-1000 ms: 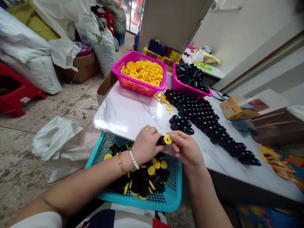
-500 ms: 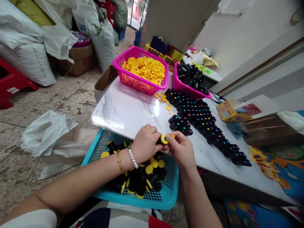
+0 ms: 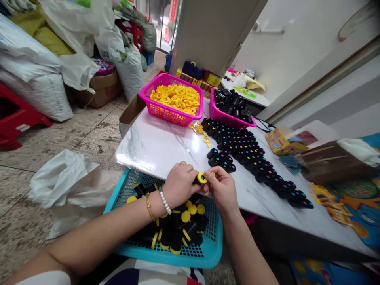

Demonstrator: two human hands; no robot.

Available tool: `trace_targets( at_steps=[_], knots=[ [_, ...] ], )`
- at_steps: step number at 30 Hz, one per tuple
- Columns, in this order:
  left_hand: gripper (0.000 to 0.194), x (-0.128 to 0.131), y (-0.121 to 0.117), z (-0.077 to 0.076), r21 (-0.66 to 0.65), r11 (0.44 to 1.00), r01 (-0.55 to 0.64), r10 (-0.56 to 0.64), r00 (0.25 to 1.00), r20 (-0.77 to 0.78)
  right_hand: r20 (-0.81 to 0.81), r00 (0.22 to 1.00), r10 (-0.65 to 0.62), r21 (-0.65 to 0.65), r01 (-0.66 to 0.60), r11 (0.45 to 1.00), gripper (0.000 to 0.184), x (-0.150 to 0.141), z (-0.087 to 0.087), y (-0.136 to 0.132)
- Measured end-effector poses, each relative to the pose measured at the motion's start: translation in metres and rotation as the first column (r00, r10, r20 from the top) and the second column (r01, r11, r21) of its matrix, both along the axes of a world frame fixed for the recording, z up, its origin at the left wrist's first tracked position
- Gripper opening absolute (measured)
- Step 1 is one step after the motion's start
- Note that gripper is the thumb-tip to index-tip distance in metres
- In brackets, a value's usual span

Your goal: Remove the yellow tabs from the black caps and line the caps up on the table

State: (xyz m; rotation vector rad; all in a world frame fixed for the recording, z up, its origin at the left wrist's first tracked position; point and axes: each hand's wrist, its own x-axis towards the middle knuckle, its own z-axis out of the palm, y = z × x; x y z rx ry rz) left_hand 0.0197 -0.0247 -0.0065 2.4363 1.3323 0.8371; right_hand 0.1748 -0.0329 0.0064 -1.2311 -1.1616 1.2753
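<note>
My left hand (image 3: pixel 180 182) is closed around a small black cylinder, its end turned to the right. On that end sits a yellow ring cap (image 3: pixel 202 177) with a blue dot showing in its middle. My right hand (image 3: pixel 221 186) pinches the ring cap's tab between thumb and fingers. Both hands are over the table's near edge, above a turquoise basket (image 3: pixel 208 255). Inside the basket lie many black cylinders with yellow ends (image 3: pixel 175 239). Rows of black cylinders with coloured dots (image 3: pixel 237 142) stand on the table, beside a few loose yellow ring caps (image 3: pixel 206 140).
A pink basket (image 3: pixel 152 109) of yellow ring caps and another pink basket (image 3: pixel 221 114) of black cylinders stand at the back of the white marbled table (image 3: pixel 154 146). A cardboard carton (image 3: pixel 127 116), plastic bag (image 3: pixel 68 182) and red stool (image 3: pixel 20 114) are left. Yellow box (image 3: pixel 280 141) lies right.
The camera view has shifted slightly, so the table and baskets sit a little lower. Both hands still hold the black cylinder and its ring cap, with little visible movement.
</note>
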Motion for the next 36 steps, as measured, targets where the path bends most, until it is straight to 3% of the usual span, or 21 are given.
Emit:
trace_targets(
  at_steps=[10,15,17,18,21,25,29,32,34,36],
  knots=[
    [0.025,-0.001,-0.001,-0.001,-0.019,1.000,0.020,-0.020,1.000,0.006,0.041,0.999,-0.005,-0.021,0.005,1.000,0.024,0.000,-0.001,-0.003],
    [0.013,-0.012,0.003,0.022,-0.140,0.978,0.154,-0.145,0.987,0.075,0.037,0.999,0.016,-0.020,-0.015,1.000,0.024,0.000,0.000,-0.003],
    [0.020,-0.017,0.006,0.033,-0.318,0.911,0.264,-0.213,0.959,0.184,0.027,0.999,0.034,-0.018,-0.034,0.999,0.024,0.000,0.001,-0.003],
    [0.026,-0.017,0.009,0.037,-0.429,0.848,0.311,-0.219,0.943,0.250,0.028,0.999,0.043,-0.020,-0.043,0.999,0.024,-0.001,0.002,-0.004],
    [0.043,-0.013,0.015,0.040,-0.667,0.662,0.341,-0.084,0.919,0.386,0.071,0.997,0.044,-0.028,-0.042,0.999,0.024,-0.003,0.008,-0.004],
    [0.042,-0.004,0.018,0.032,-0.730,0.616,0.296,0.084,0.897,0.434,0.129,0.992,0.002,-0.001,-0.002,1.000,0.026,-0.005,0.010,-0.003],
    [0.037,0.000,0.017,0.024,-0.800,0.470,0.373,0.146,0.861,0.487,0.088,0.996,-0.010,-0.009,0.011,1.000,0.023,-0.001,0.002,-0.008],
    [0.035,0.001,0.018,0.022,-0.803,0.444,0.398,0.174,0.841,0.513,-0.105,0.994,0.006,-0.019,-0.008,1.000,0.026,0.008,0.002,-0.006],
    [0.036,0.002,0.018,0.021,-0.788,0.472,0.394,0.171,0.836,0.521,-0.200,0.978,0.056,-0.070,-0.072,0.995,0.029,0.013,0.006,0.000],
    [0.038,0.002,0.016,0.020,-0.774,0.503,0.384,0.170,0.835,0.524,-0.195,0.969,0.152,-0.141,-0.181,0.973,0.031,0.017,0.011,0.006]
  ],
)
